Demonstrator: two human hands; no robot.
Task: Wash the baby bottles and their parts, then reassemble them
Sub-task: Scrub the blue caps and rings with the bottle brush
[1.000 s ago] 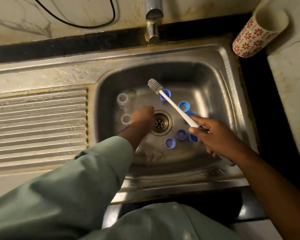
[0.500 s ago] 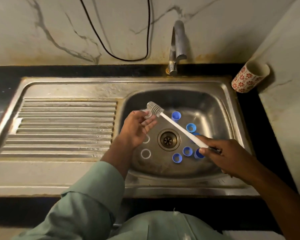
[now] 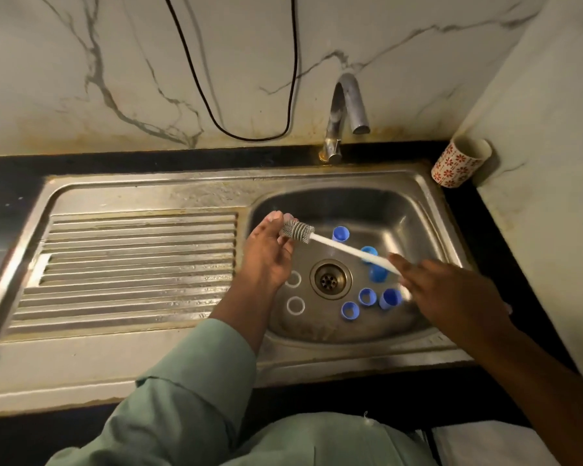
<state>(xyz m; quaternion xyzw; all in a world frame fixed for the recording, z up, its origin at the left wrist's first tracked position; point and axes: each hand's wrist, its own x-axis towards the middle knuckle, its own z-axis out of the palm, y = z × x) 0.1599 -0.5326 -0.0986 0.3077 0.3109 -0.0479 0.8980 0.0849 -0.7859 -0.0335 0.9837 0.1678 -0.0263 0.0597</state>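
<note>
The brush (image 3: 297, 231) is up over the sink (image 3: 428, 203), bristle head at about nine o'clock of the basin. The left hand (image 3: 266, 253) is raised beside it, fingertips pinching a small clear part (image 3: 287, 217) right against the bristles. It's too small and see-through for me to name. The right hand (image 3: 451, 294) grips the far end of the white handle, fingers curled round it, at around three o'clock and slightly blurred. So the two hands are apart, joined only by the brush.

Down on the basin floor, blue caps (image 3: 367, 296) lie scattered from one o'clock round to five of the drain (image 3: 330, 279), and two clear rings (image 3: 295, 305) lie at eight o'clock, just under the left wrist.

These are light plastic pieces, I'd say: stiff enough to scrub hard, but wet and slick, so easily flicked away by the bristles. Best pinched by the rim with thumb and finger, opening turned towards the brush. The tap (image 3: 347, 105) shows no running water.
</note>
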